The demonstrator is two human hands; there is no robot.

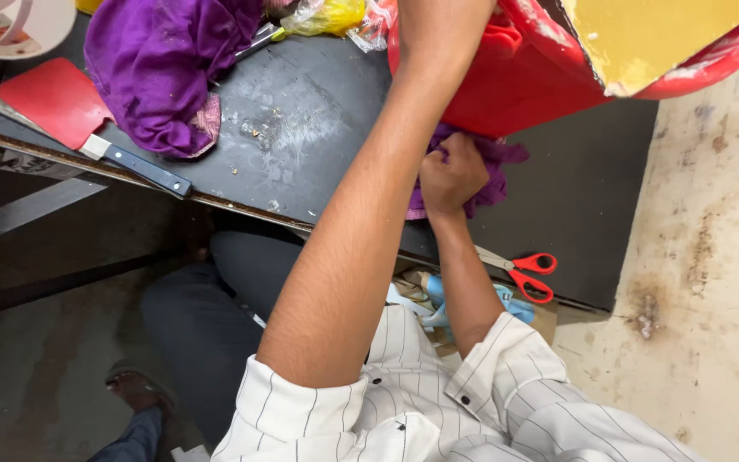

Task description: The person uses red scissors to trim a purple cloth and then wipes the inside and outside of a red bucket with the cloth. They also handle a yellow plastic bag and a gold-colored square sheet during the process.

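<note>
My right hand (450, 177) is closed on a crumpled purple cloth (496, 162) and presses it on the black tabletop (318, 128), right under a tilted red plastic tub (523, 81). The tub's inside shows a pale yellow surface (652, 34). My left forearm (378, 197) reaches up across the table to the tub's near side. The left hand itself is cut off by the top edge of the frame.
A larger purple cloth pile (164, 68) lies at the back left, beside a red-bladed knife with a dark handle (87, 115). Red-handled scissors (528, 272) rest at the table's near edge. A yellow plastic bag (327, 15) and a white bucket (10, 26) sit at the top. Stained beige floor (712, 257) lies right.
</note>
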